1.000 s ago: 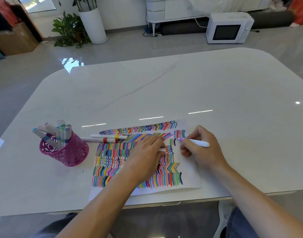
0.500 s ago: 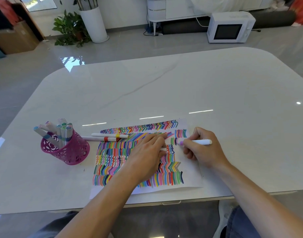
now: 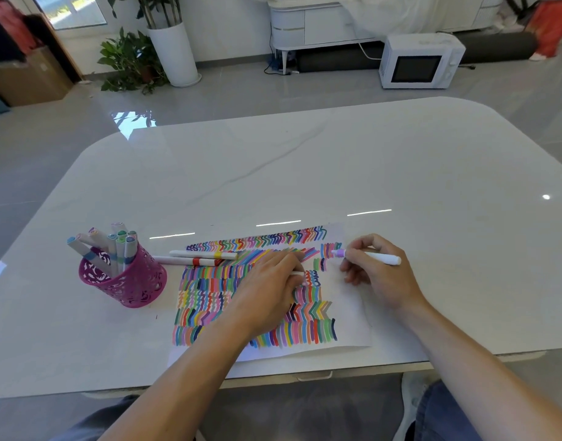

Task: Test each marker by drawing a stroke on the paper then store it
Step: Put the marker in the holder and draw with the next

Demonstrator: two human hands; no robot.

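Purple-tipped marker [image 3: 373,256], long axis near horizontal, tip pointing frame-left at the upper right corner of the paper [image 3: 349,313]. Right hand [image 3: 378,275] fingers [image 3: 357,249] clamp its fore-barrel; the tail projects right. Left hand [image 3: 270,291], fingers straight, lies flat on the paper.

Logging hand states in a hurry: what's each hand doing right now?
Left hand: open, pressing flat on the paper.
Right hand: closed around the purple-tipped marker.

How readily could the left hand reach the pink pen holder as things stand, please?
Probably yes: the left hand rests on the paper, with nothing standing between it and the pink pen holder.
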